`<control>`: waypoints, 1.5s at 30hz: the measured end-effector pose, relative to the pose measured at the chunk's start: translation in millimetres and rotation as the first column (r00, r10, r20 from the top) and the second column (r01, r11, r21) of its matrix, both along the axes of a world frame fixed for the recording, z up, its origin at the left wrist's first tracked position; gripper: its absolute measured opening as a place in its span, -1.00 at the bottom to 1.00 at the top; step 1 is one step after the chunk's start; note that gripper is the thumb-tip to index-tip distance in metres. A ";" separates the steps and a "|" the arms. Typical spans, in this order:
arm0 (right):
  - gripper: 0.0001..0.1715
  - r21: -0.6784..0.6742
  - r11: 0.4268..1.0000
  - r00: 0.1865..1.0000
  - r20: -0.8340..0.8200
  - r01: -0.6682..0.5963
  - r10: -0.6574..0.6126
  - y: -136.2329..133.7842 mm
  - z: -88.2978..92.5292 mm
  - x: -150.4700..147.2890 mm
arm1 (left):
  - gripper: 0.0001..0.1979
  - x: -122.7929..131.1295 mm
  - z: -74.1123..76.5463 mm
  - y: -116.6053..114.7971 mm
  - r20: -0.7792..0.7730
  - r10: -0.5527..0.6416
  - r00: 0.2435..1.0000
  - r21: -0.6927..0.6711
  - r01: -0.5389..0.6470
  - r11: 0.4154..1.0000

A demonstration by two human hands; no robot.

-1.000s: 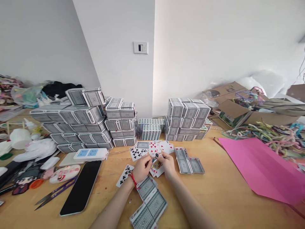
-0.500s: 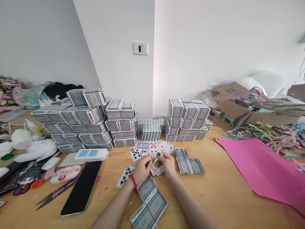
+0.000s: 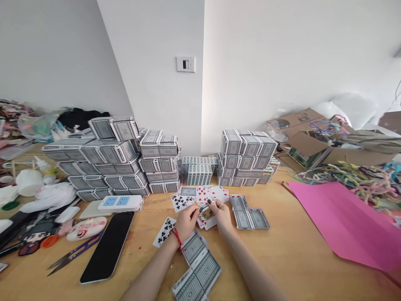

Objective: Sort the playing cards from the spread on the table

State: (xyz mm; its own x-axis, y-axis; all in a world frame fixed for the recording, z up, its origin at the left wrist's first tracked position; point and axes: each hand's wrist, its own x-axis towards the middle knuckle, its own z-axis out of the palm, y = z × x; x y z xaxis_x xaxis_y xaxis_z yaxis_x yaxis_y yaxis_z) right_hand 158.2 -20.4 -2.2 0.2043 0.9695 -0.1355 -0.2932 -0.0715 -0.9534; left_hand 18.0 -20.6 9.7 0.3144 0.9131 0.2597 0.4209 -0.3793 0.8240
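Note:
My left hand (image 3: pixel 186 221), with a red cord at the wrist, is closed in a pinch at the middle of the table. Close beside it my right hand (image 3: pixel 223 215) pinches too. Between their fingertips is a small playing card (image 3: pixel 204 206), seen almost edge-on and partly covered. Beneath the hands lie face-up cards, among them a picture card (image 3: pixel 207 215). More loose cards (image 3: pixel 203 194) lie just beyond, and a ten of clubs (image 3: pixel 163 234) is left of my left wrist. A joined piece of folded cards (image 3: pixel 205 267) rests between my forearms; another folded piece (image 3: pixel 249 212) sits to the right.
Stacked blocks of folded cards stand at the left (image 3: pixel 115 152) and right (image 3: pixel 247 154), with smaller card packs (image 3: pixel 199 173) between. On the left are a phone (image 3: pixel 108 246), scissors (image 3: pixel 75 253) and a power strip (image 3: pixel 120 202). Pink paper (image 3: pixel 341 221) and yarn (image 3: pixel 354 179) lie right.
The view has shifted very slightly. Both hands keep nearly the same pinching pose, with only a small movement of the fingertips.

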 end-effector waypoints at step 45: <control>-0.58 0.119 0.961 0.968 0.056 -0.250 0.245 -3.6 1.0 4.6 | -0.83 -7.9 -9.6 20.7 0.399 0.194 0.896 -0.278 -0.084 0.957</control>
State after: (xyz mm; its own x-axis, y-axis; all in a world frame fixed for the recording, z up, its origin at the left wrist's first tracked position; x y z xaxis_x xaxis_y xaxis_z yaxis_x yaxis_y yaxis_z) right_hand 162.9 -24.0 -1.2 -0.0413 0.9991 -0.0074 -0.2427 -0.0172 -0.9699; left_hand 10.2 0.1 0.1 0.0920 0.9909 0.0987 0.0504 -0.1037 0.9933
